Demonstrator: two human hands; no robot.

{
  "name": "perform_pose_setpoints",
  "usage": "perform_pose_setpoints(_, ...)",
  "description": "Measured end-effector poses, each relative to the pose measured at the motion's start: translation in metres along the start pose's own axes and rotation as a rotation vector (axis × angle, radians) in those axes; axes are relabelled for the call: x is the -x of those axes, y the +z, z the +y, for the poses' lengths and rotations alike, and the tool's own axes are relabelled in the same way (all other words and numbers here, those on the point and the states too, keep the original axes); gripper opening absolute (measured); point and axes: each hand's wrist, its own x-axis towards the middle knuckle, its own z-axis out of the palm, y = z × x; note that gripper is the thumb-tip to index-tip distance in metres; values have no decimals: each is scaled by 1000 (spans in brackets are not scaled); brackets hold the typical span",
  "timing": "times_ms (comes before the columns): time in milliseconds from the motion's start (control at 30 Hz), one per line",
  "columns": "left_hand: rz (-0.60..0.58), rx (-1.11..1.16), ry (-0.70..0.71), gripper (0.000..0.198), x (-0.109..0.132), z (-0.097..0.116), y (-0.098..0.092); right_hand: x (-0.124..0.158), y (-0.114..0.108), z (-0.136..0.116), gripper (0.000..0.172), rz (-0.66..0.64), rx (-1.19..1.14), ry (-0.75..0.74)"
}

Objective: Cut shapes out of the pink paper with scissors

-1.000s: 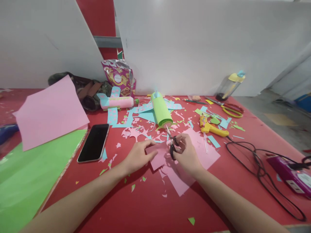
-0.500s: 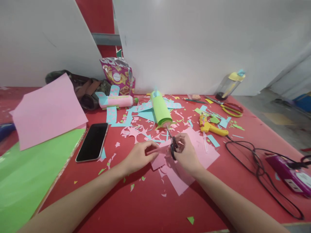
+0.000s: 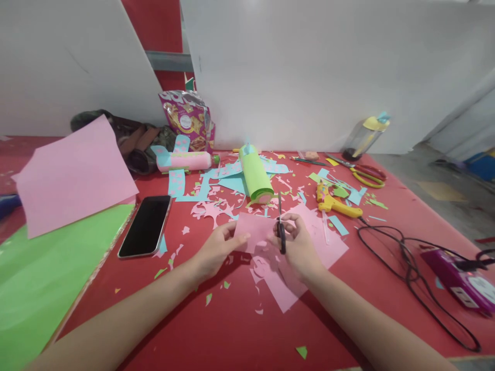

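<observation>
Lying far left on red table (image 3: pixel 201 335): broad pink sheet (image 3: pixel 75 175) over green sheet (image 3: pixel 58 278). Next, dark-screened smartphone (image 3: pixel 145 226). Then left hand (image 3: pixel 214 252), pinching left side of small pink paper piece (image 3: pixel 257 225) between both hands. Beyond it, green paper tube (image 3: pixel 255 172). Black-handled scissors (image 3: pixel 281 238) gripped in right hand (image 3: pixel 300 247), blades pointing away; whether that hand also touches piece, cannot tell. Flat pink sheet (image 3: pixel 330 255) beneath; yellow glue gun (image 3: pixel 341 207) farther right. Step looks like trimming; next cut calls for steady paper, blades lined up with its edge.
</observation>
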Motion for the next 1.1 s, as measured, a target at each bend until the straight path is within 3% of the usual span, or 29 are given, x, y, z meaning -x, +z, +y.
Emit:
perform_pose_setpoints(167, -30, 213, -22, 32, 3, -7, 13, 6, 8, 6, 47, 24, -198, 52)
perform_pose_setpoints(333, 118, 434, -17, 28, 8, -10, 28, 11, 14, 11, 45, 93, -289, 121)
perform_pose_setpoints(467, 101, 609, -21, 27, 10, -11, 34, 11, 15, 11, 47, 123, -365, 134)
perform_pose_setpoints(767, 149, 318, 48, 16, 11, -18, 38, 14, 17, 15, 49, 105, -334, 131)
perform_pose_setpoints(900, 140, 235, -27, 26, 10, -14, 38, 17, 19, 17, 49, 74, -324, 141)
perform_pose_setpoints(1100, 179, 146, -1, 28, 5, -17, 28, 16, 16, 14, 45, 85, -278, 94)
